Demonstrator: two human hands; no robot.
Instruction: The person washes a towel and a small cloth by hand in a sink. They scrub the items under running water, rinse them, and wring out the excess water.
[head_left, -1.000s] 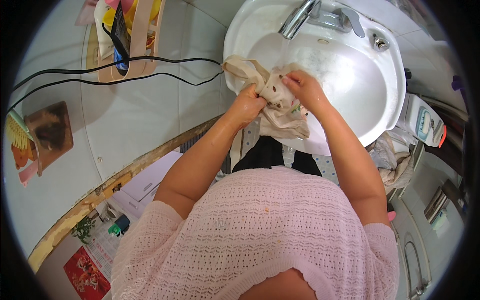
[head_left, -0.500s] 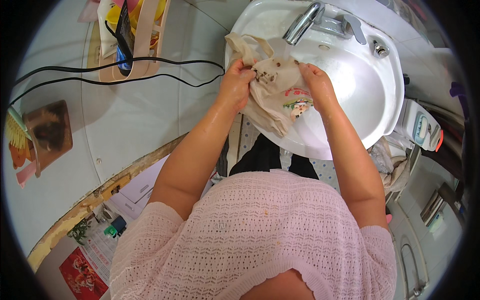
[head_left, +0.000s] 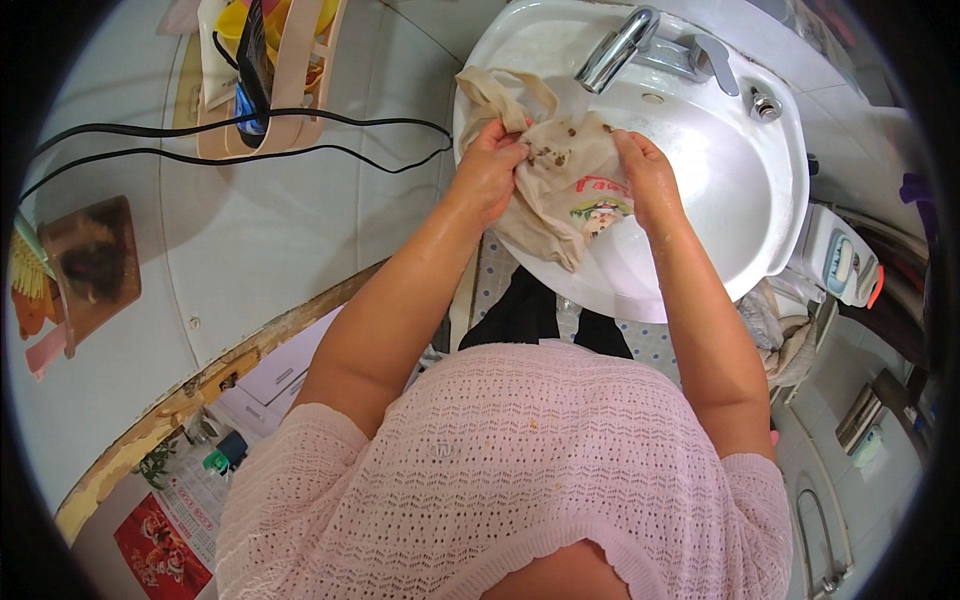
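A beige cloth bag (head_left: 540,205) with a strap, a printed cartoon picture and several dark brown specks is stretched between my hands. It hangs over the left part of the white washbasin (head_left: 740,220), partly draped on the rim. My left hand (head_left: 487,175) pinches the bag beside the specks, just below its strap. With closed fingers my right hand (head_left: 648,175) grips the opposite edge of the cloth. The chrome faucet (head_left: 615,50) stands beyond the bag, its spout pointing down toward the cloth; whether water runs from it I cannot tell.
A chrome stopper-like piece (head_left: 766,105) sits at the basin's back right. Black cables (head_left: 300,119) cross the tiled wall at left, near a pink caddy (head_left: 290,75) and a brown holder (head_left: 100,270) with brushes. A white and grey container (head_left: 840,255) stands right of the basin.
Both hands have shifted slightly to the right with the bag still held between them. The speckled part of the cloth has moved along with them, and the view has tilted a little.
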